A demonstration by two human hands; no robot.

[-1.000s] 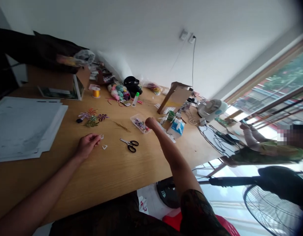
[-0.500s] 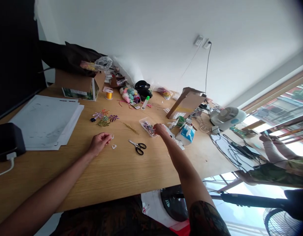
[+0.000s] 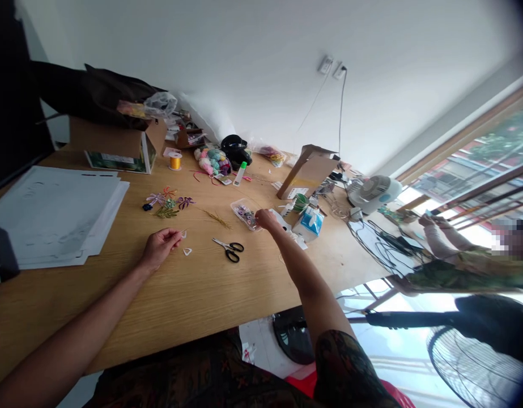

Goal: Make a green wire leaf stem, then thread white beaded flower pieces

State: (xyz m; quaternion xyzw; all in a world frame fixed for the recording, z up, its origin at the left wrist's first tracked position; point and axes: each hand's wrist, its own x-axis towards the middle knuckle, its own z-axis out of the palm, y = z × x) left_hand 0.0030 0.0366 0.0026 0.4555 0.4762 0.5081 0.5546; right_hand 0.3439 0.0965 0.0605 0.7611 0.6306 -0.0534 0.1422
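My left hand (image 3: 162, 247) is closed in a pinch on a small white piece (image 3: 183, 233) that pokes out past the fingertips. Just below it on the table lies a white triangular piece (image 3: 187, 251). At the right end of a clear plastic box (image 3: 239, 203) is my right hand (image 3: 266, 219), its fingers bent together and reaching down inside the rim. Small mixed-colour bits (image 3: 246, 215) fill the box; what those fingertips touch is hidden. Black-handled scissors (image 3: 229, 248) lie between my hands, blades partly apart. Behind them rests a bunch of thin golden stems (image 3: 217, 218).
Small coloured flower shapes (image 3: 170, 202) lie behind my left hand, with paper sheets (image 3: 52, 221) further left. A yellow thread spool (image 3: 175, 162), a glue stick (image 3: 239, 173), a cardboard box (image 3: 307, 173) and a tissue pack (image 3: 310, 222) stand around. Another person's hands (image 3: 431, 220) are far right.
The view has turned a little to the right, so everything sits further left. Both hands keep their places: the left pinching the white piece, the right at the plastic box.
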